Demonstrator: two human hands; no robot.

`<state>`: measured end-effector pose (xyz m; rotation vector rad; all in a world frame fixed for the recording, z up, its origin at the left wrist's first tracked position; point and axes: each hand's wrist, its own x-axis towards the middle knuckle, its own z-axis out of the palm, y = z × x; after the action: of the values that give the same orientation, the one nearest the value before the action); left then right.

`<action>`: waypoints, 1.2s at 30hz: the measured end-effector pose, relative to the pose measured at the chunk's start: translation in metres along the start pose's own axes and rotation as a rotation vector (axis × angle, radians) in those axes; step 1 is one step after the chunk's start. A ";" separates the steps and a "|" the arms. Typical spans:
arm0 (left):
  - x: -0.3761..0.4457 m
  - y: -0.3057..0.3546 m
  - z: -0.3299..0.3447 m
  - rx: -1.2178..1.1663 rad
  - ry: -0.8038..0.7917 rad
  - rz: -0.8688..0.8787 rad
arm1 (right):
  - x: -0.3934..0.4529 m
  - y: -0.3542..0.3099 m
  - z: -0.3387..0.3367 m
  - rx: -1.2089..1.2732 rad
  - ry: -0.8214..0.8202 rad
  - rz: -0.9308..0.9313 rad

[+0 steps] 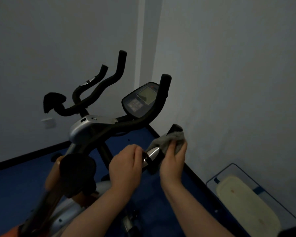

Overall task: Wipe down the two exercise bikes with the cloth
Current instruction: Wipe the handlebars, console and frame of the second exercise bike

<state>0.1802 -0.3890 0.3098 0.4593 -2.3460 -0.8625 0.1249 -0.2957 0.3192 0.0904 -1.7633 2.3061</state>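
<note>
Wiping the near handlebar [154, 153] of the closer bike, we have the grey cloth [167, 138] bunched round the bar just below its black end grip [175, 128], beside the white wall. Our right hand [173, 161] curls round the cloth and presses it onto the bar. Our left hand [125, 166] grips the same bar lower down, next to its shiny metal sensor plate, fingers folded over it as if to steady it. We judge the job is at an early or middle stage: the console [141, 100], the far handlebar [165, 86] and the second bike [99, 84] behind show no cloth on them, and whether they are already clean we cannot tell in this dim light.
</note>
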 end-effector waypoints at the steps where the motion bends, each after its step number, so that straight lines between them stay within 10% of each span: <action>1: 0.000 -0.001 -0.001 -0.089 0.050 -0.036 | 0.006 -0.004 0.000 0.010 0.001 -0.015; 11: -0.004 -0.015 -0.007 -0.188 0.092 -0.023 | 0.017 -0.003 -0.009 -0.096 -0.125 -0.176; 22: -0.020 -0.044 -0.002 -0.072 0.158 0.136 | 0.055 -0.020 -0.048 -1.087 -0.458 -1.173; 28: -0.025 -0.048 0.003 -0.148 0.199 0.094 | 0.042 -0.026 -0.046 -1.210 -0.561 -1.135; 33: -0.026 -0.050 0.001 -0.118 0.170 0.106 | 0.079 -0.046 -0.054 -1.213 -0.756 -1.475; 36: -0.024 -0.048 0.000 -0.086 0.162 0.114 | 0.083 -0.048 -0.052 -1.059 -0.795 -1.291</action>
<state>0.2044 -0.4125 0.2675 0.3432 -2.1558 -0.8366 0.0601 -0.2216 0.3660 1.5030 -1.9649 0.3226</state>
